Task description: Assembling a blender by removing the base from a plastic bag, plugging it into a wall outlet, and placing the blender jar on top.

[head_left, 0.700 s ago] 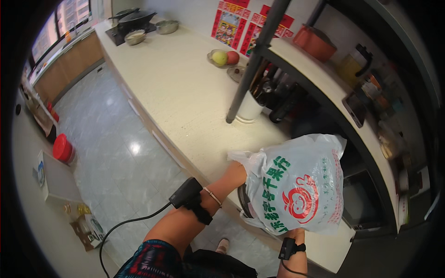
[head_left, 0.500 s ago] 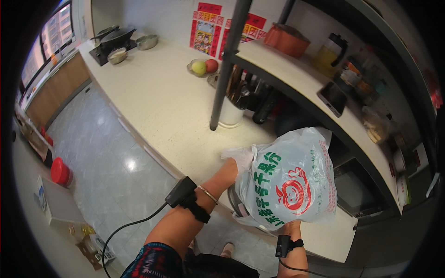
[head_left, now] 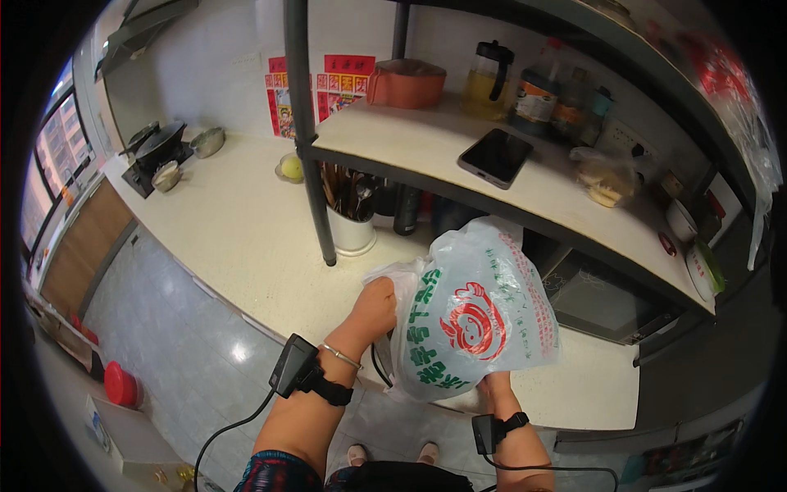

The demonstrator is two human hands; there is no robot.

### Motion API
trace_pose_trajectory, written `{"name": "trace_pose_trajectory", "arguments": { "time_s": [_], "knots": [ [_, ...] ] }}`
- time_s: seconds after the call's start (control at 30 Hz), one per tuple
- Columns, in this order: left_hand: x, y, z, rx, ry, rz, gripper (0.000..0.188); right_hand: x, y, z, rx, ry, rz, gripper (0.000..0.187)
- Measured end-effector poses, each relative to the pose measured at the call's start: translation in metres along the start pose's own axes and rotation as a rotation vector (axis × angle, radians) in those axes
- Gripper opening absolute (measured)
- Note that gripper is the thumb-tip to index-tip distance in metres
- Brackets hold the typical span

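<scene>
A white plastic bag (head_left: 525, 320) with green and red printing hangs before me at the counter's front edge. My left hand (head_left: 375, 307) is closed in a fist on the gathered plastic at its left side. At the bag's lower right edge, my right hand (head_left: 497, 385) goes under the plastic, which hides its fingers. Below my left hand a dark curved edge (head_left: 381, 366) shows beside the bag; the rest of that object is covered.
The pale counter (head_left: 238, 221) runs back left to a stove with a dark wok (head_left: 161, 141). A dark post (head_left: 307, 156) and shelf rise close ahead, with a utensil holder (head_left: 352, 231) behind the post. A phone (head_left: 495, 157) lies on the shelf; a microwave (head_left: 607, 295) stands beneath.
My view has swung to the right, so counter and shelf things sit further left. My left hand still grips the bag, and its fist shows more fully. The right hand stays beneath the plastic.
</scene>
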State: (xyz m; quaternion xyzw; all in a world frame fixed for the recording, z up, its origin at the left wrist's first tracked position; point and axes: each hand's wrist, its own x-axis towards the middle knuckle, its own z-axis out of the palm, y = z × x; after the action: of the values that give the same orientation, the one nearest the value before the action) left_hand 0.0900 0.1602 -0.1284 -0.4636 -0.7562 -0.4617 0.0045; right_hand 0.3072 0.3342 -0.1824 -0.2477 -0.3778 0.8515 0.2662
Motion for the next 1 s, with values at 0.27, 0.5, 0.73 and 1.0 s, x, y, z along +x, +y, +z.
{"name": "trace_pose_trajectory", "arguments": {
  "time_s": [0.27, 0.5, 0.73, 1.0],
  "knots": [
    [0.003, 0.059, -0.010, -0.386, 0.068, -0.070, 0.023, 0.010, -0.018, -0.024, 0.122, 0.097, -0.053, 0.032],
    [0.012, 0.061, -0.017, 0.085, -0.012, 0.102, 0.027, 0.021, -0.026, -0.052, 0.073, 0.187, -0.095, 0.027],
    [0.015, 0.059, -0.026, 0.131, -0.081, 0.020, 0.028, -0.001, -0.029, -0.034, -0.068, -0.072, 0.364, 0.029],
    [0.028, 0.108, -0.031, 0.018, -0.174, 0.032, 0.023, 0.009, -0.031, -0.043, -0.340, -0.016, 0.195, 0.034]
  ]
}}
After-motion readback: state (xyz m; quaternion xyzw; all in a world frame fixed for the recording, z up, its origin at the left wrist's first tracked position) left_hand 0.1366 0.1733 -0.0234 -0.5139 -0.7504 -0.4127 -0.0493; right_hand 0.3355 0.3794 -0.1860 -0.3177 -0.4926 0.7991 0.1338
